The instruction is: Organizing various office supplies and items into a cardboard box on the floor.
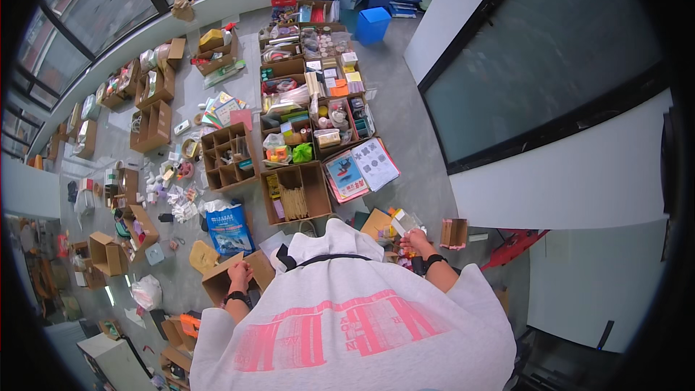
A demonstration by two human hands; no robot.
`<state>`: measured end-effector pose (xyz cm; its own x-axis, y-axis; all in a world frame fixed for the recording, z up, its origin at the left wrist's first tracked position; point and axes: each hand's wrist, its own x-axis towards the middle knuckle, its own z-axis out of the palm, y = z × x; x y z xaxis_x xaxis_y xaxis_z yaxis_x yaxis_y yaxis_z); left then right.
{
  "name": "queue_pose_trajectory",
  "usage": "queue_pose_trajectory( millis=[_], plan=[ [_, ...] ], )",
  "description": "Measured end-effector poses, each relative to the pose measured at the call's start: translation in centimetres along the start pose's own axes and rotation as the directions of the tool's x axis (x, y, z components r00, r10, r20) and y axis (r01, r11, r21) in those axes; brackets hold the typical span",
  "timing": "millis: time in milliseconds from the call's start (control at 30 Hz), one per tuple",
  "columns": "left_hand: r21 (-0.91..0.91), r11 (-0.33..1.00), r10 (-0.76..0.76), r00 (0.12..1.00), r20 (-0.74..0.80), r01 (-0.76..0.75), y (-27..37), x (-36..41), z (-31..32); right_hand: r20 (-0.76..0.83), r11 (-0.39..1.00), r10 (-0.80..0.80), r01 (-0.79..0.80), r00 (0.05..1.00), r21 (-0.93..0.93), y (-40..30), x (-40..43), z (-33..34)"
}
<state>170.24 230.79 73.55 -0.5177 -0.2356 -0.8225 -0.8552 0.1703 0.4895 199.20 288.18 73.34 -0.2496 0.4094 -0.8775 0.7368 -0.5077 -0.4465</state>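
My left hand (239, 273) is raised over an open cardboard box (217, 281) at the lower left; whether its curled fingers hold anything is unclear. On the other side of my body, my right hand (415, 241) has its fingers at a small white and yellow box (403, 221), apparently gripping its lower end. Beneath that hand lies a heap of mixed small items, with a tan cardboard piece (376, 224) beside it. A divided cardboard box (316, 191) with wooden sticks (294, 202) stands just ahead of my shoes. Open books (374, 165) lie to its right.
Rows of packed cardboard boxes (288, 68) stretch ahead. A blue printed bag (230, 229) stands left, near a box with compartments (228, 157) and loose white items (182, 203) on the floor. At the right are a small box (454, 233) and a red object (513, 248). A blue bin (372, 26) stands farther off.
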Motion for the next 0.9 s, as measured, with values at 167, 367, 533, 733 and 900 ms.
queue_pose_trajectory(
  millis=[167, 367, 533, 733, 900],
  plan=[
    [0.016, 1.000, 0.003, 1.000, 0.017, -0.004, -0.3, 0.7, 0.4, 0.013, 0.999, 0.041, -0.041, 0.999, 0.034, 0.3, -0.7, -0.1],
    [0.037, 0.999, -0.007, 1.000, 0.025, 0.006, -0.5, 0.9, 0.7, 0.062, 0.998, 0.054, -0.055, 0.997, 0.013, 1.0, -0.8, -0.2],
    [0.056, 0.998, -0.018, 1.000, 0.022, 0.017, -0.4, 0.8, 0.8, 0.068, 0.998, 0.054, -0.056, 0.996, 0.020, 1.4, -0.8, -0.2],
    [0.052, 0.999, -0.009, 1.000, 0.027, 0.008, -0.4, 0.2, 0.9, 0.060, 0.998, 0.028, -0.031, 0.998, 0.057, 1.8, -0.4, -0.1],
    [0.036, 0.999, -0.013, 0.999, 0.031, 0.012, -0.6, -0.1, 0.7, 0.048, 0.998, 0.026, -0.029, 0.999, 0.059, 1.1, -0.6, 0.0]
  ],
)
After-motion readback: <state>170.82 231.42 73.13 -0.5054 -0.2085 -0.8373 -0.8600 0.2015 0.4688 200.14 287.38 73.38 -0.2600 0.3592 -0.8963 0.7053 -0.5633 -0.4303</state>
